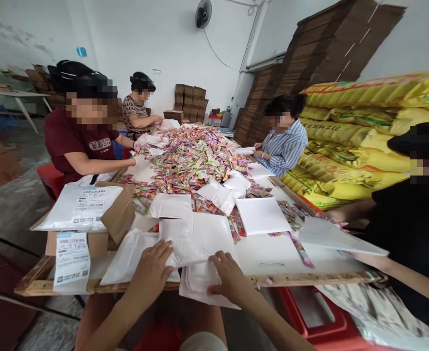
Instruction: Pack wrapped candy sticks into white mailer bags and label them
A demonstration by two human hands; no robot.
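Observation:
My left hand (155,263) is closed on the lower left corner of a puffed white mailing bag (185,241) in front of me. My right hand (231,278) has its fingers at that bag's lower right edge and its thumb low against a stack of flat white mailing bags (196,287), which hangs over the table's front edge. What lies under my fingers is partly hidden. Another white mailing bag (126,256) lies to the left of my left hand. Beyond is a heap of small colourful snack packets (200,156).
A cardboard box (121,212) at the left carries a labelled white parcel (79,207); a strip of shipping labels (71,263) hangs down its front. A stack of white bags (262,215) lies to the right. Several co-workers sit around the table. Yellow sacks (346,136) are piled behind at right.

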